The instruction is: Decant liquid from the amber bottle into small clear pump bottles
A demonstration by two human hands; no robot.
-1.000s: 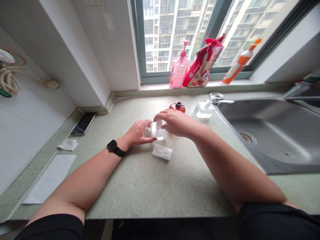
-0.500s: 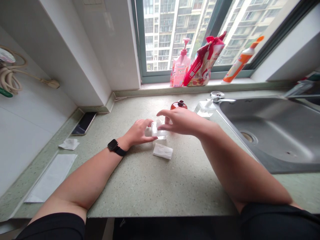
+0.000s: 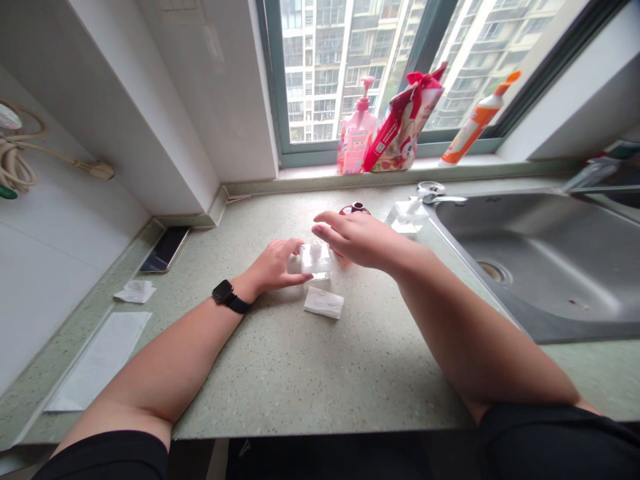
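Observation:
A clear, square-shouldered bottle [image 3: 316, 262] stands on the speckled green counter [image 3: 300, 373]. My left hand [image 3: 275, 267] grips its left side between thumb and fingers. Just up and to the right of it, my right hand [image 3: 355, 240] hovers with fingers stretched out and nothing in them. Behind that hand a dark reddish-brown bottle [image 3: 357, 209] with an open neck is partly hidden. A folded white tissue [image 3: 324, 303] lies in front of the clear bottle. Another clear bottle with a white pump [image 3: 406, 217] is near the sink.
The steel sink [image 3: 550, 267] is at the right, with a metal strainer [image 3: 431, 190] by its corner. A phone [image 3: 165, 249], crumpled tissue [image 3: 136, 291] and white sheet [image 3: 100, 360] lie left. On the sill stand a pink pump bottle [image 3: 357, 140], a red bag [image 3: 405, 127] and an orange-white bottle [image 3: 473, 127].
My right hand's fingers have straightened and drawn closer together, and its thumb no longer covers the clear bottle's top. My left hand keeps its hold. The view has shifted slightly.

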